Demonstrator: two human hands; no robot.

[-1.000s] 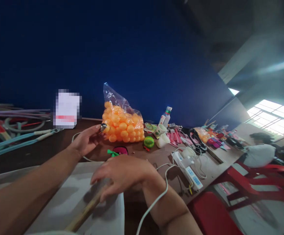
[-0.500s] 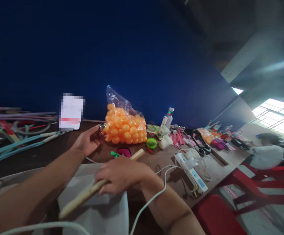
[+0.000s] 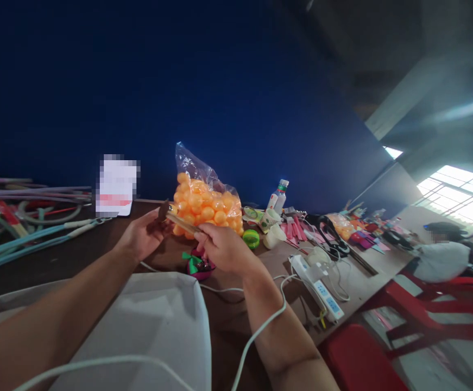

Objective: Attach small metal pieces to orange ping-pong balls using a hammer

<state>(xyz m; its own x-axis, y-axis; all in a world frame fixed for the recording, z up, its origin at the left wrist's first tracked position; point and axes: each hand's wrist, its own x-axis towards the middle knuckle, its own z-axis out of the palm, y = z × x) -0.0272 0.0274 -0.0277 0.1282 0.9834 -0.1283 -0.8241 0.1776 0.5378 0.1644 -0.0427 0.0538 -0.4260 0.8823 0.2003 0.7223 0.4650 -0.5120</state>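
Note:
My left hand [image 3: 144, 234] is closed on a small shiny round object [image 3: 171, 209], partly covered by a dark rounded end of the stick. In my right hand [image 3: 224, 247] is a wooden stick [image 3: 185, 224], its far end reaching up to my left fingers. Behind both hands stands a clear plastic bag of orange balls [image 3: 207, 203]. Below my right hand a dark pink item with a green ribbon [image 3: 195, 264] lies on the brown table [image 3: 224, 317].
A light grey bin [image 3: 155, 320] stands in front. Rightward are a green round item [image 3: 251, 239], a bottle [image 3: 278, 196], a power strip [image 3: 320, 288] and white cables. Blue tubes [image 3: 28, 244] lie left. A red chair [image 3: 362, 361] stands right.
My right hand has moved up and forward, and the stick has swung so that its end meets my left hand. The pink item with its green ribbon is now more exposed.

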